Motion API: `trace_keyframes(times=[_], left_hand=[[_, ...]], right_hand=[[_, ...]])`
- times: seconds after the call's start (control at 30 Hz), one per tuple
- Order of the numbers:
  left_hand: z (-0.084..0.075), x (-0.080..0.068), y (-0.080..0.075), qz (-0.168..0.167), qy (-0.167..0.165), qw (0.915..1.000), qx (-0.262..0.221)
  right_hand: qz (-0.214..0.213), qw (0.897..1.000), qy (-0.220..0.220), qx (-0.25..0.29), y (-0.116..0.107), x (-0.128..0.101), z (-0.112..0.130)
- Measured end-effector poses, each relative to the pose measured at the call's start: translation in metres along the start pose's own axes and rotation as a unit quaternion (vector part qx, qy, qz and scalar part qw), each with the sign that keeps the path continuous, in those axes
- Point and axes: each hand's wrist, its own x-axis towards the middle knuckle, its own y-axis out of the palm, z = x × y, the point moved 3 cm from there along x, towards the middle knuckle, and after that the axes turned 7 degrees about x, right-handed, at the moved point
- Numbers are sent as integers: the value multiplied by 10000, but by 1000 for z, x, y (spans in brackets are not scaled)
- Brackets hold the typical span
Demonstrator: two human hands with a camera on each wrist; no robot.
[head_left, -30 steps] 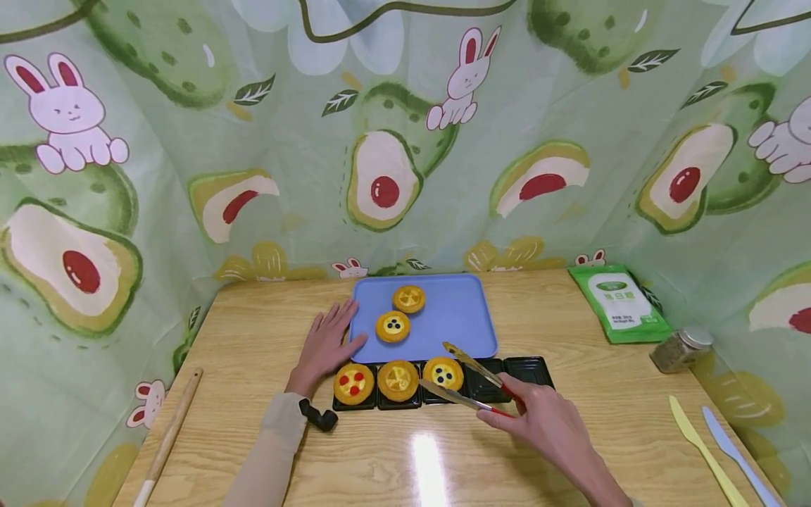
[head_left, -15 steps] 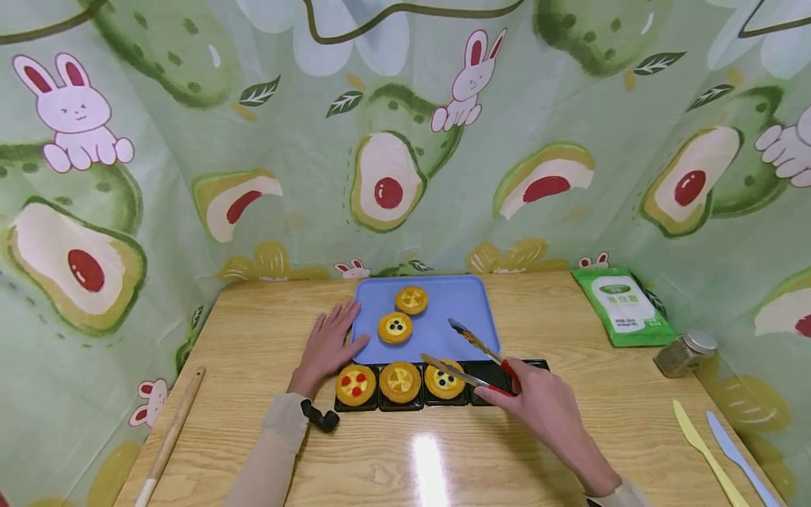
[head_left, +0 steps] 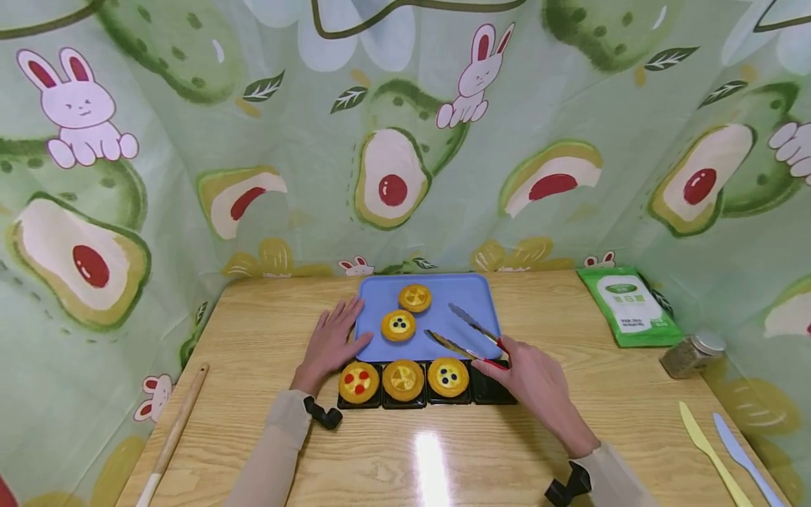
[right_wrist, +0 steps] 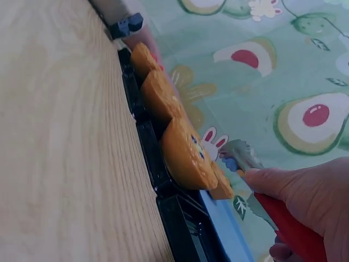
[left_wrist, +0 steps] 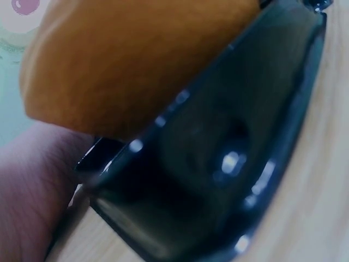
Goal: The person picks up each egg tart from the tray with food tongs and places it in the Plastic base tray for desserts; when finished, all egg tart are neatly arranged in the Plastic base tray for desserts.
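My right hand grips red-handled metal tongs, whose tips stand apart over the blue tray. Nothing is between the tips. On that tray lie two egg tarts, one with dark blue berries and one with pale wedges behind it. My left hand rests at the tray's left edge, fingers straight. In front, a row of black plastic cups holds a red-dotted tart, a wedge-topped tart and a blue-dotted tart. My right forearm and hand cover the row's right end.
At the back right lie a green-and-white packet and a small spice jar. A yellow knife and a blue knife are at the right front. A wooden-handled tool lies along the left edge. Printed cloth surrounds the table.
My right hand has moved left and forward, bringing the tongs from above the black cups to over the blue tray. The left hand stays at the tray's edge.
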Motion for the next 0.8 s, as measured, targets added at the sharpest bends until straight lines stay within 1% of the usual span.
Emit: trace_keyframes(times=[0.27,0.43,0.63,0.8], left_hand=[[1,1,2,111,-57,9999,56],[0,2,1,144,-88,9998,71],[0,2,3,110,-96,9999,32],[3,1,4,129,-107,9998,51]], right_hand=[[37,9999,-92,-15,9,27,-8],[165,9998,-103,-81,13,44,-9],[189,9997,-65,-148,18,57,-9],[365,9993,45,-100,25,66,-8]])
